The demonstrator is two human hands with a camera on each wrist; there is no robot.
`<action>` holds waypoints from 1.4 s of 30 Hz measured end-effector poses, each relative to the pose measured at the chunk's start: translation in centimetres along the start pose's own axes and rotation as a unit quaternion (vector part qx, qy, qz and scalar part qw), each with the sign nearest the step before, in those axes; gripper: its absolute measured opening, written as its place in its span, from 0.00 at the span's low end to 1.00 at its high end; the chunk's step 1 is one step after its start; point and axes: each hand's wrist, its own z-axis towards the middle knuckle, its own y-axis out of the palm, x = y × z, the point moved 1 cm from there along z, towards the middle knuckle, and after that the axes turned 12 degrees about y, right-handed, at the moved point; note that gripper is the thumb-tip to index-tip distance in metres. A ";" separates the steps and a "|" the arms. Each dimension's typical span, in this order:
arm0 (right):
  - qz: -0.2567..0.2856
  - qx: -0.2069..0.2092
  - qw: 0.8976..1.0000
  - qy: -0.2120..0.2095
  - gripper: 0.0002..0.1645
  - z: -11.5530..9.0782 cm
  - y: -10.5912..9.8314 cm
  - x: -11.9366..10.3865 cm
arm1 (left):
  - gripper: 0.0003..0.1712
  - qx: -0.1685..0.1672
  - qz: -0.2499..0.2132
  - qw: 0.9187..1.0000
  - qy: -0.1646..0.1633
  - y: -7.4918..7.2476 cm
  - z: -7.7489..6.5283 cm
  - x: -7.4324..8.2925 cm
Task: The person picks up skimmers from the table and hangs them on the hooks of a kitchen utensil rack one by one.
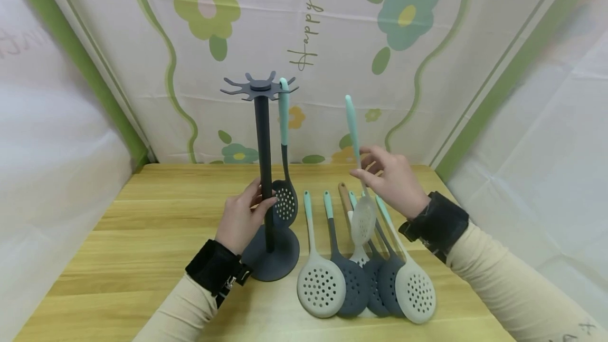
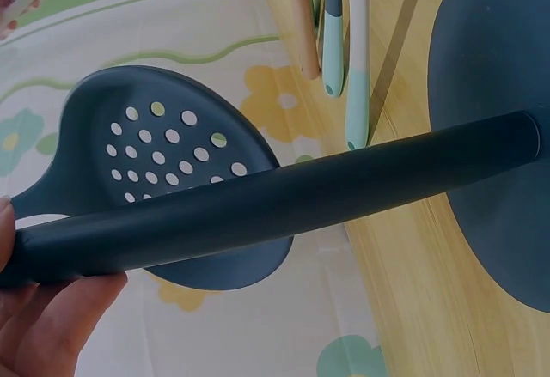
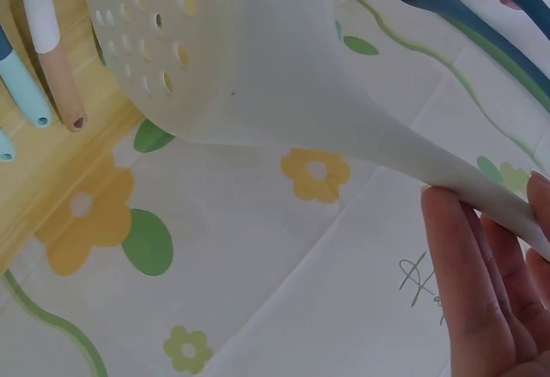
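Observation:
My left hand (image 1: 244, 215) grips the dark post of a utensil stand (image 1: 264, 141), whose round base (image 1: 273, 263) rests on the table. From one hook of its spoked top hangs a dark skimmer (image 1: 284, 202) with a mint handle, behind the post in the left wrist view. My right hand (image 1: 391, 176) pinches a pale skimmer (image 1: 363, 220) by its shaft, the mint handle pointing up and the holed bowl down. That bowl overlaps the skimmers lying behind it in the head view; in the right wrist view the fingers (image 3: 481, 282) are at the pale shaft.
Right of the stand several skimmers lie in a row: a pale one (image 1: 321, 286) at the left, dark ones (image 1: 353, 289) in the middle, another pale one (image 1: 415, 292) at the right. One has a brown handle (image 1: 345, 197). A flowered cloth (image 1: 332, 30) hangs behind the wooden table (image 1: 142, 241).

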 end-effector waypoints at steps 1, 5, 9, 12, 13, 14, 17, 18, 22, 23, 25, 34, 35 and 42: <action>0.000 0.000 1.000 -0.003 0.21 0.1 0.0 -0.1 | 0.20 0.001 0.001 1.000 0.000 0.0 0.0 0.0; 0.001 0.002 1.000 -0.014 0.21 0.3 0.0 -0.6 | 0.20 0.006 0.005 1.000 0.007 0.0 0.1 0.0; 0.006 0.000 1.000 -0.019 0.20 0.4 0.1 -1.0 | 0.21 0.012 0.008 1.000 0.016 0.1 0.1 0.0; 0.012 -0.004 1.000 -0.016 0.20 0.4 0.2 -1.1 | 0.21 0.013 0.008 1.000 0.015 0.2 0.0 -0.1; 0.014 -0.006 1.000 -0.014 0.20 0.4 0.2 -1.2 | 0.21 0.014 0.008 1.000 0.014 0.2 0.0 -0.1; 0.016 -0.007 1.000 -0.013 0.19 0.4 0.2 -1.3 | 0.21 0.014 0.008 1.000 0.013 0.3 0.0 -0.1; 0.018 -0.009 1.000 -0.014 0.19 0.5 0.2 -1.4 | 0.22 0.012 0.010 1.000 0.009 0.3 0.0 -0.1; 0.017 -0.009 1.000 -0.015 0.19 0.5 0.3 -1.5 | 0.22 0.011 0.011 1.000 0.008 0.4 0.0 -0.1; 0.019 -0.013 1.000 -0.019 0.21 0.7 0.3 -1.8 | 0.23 0.008 0.013 1.000 0.000 0.5 0.0 -0.1; 0.020 -0.013 1.000 -0.020 0.21 0.7 0.3 -2.0 | 0.22 0.007 0.011 1.000 -0.002 0.5 0.0 -0.1; 0.022 -0.015 0.999 -0.020 0.22 0.9 0.3 -2.2 | 0.22 0.005 0.009 1.000 -0.005 0.6 0.0 -0.1; 0.031 -0.018 0.999 -0.030 0.19 1.1 0.4 -3.0 | 0.24 0.004 0.016 1.000 -0.008 0.6 -0.1 0.1; 0.032 -0.019 0.999 -0.030 0.18 1.2 0.4 -3.0 | 0.24 0.004 0.017 1.000 -0.007 0.6 -0.1 0.2; 0.030 -0.021 0.999 -0.029 0.21 1.2 0.6 -3.1 | 0.24 0.004 0.015 1.000 -0.004 0.9 0.0 0.2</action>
